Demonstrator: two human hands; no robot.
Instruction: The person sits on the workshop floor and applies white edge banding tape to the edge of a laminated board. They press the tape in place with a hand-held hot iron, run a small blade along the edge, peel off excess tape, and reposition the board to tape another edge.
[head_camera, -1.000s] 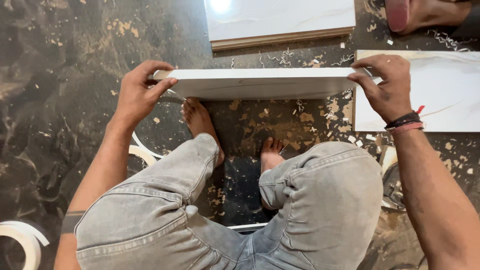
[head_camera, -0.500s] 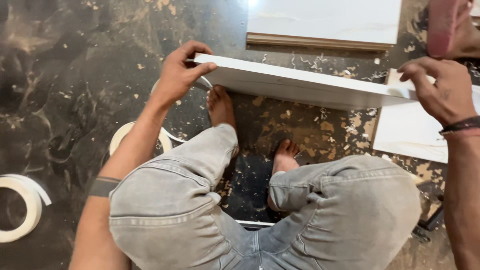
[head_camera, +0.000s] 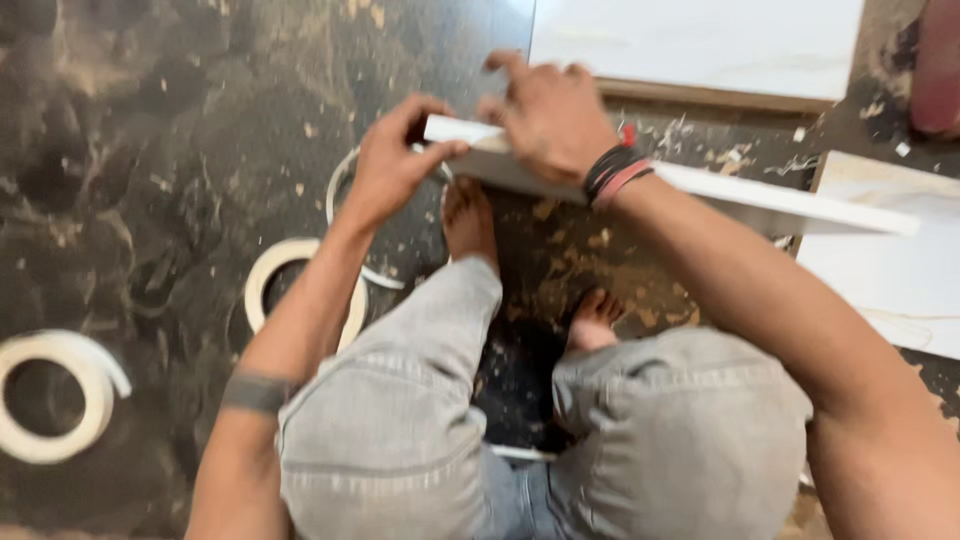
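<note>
A long white board (head_camera: 760, 205) stands on edge across the dark floor in front of my bare feet. My left hand (head_camera: 385, 165) pinches its left end between thumb and fingers. My right hand (head_camera: 545, 115), with red and black bands at the wrist, lies over the board's top edge close beside the left hand, fingers curled on it. My knees in grey trousers fill the lower middle. The picture is blurred by motion.
A roll of white edge tape (head_camera: 50, 395) lies at the far left, a second roll (head_camera: 290, 275) nearer my left arm. White panels lie at the top (head_camera: 700, 40) and at the right (head_camera: 890, 270). Wood shavings litter the floor.
My right hand left the board's right end and came over to its left end, next to the left hand. The view shifted so the board sits further right.
</note>
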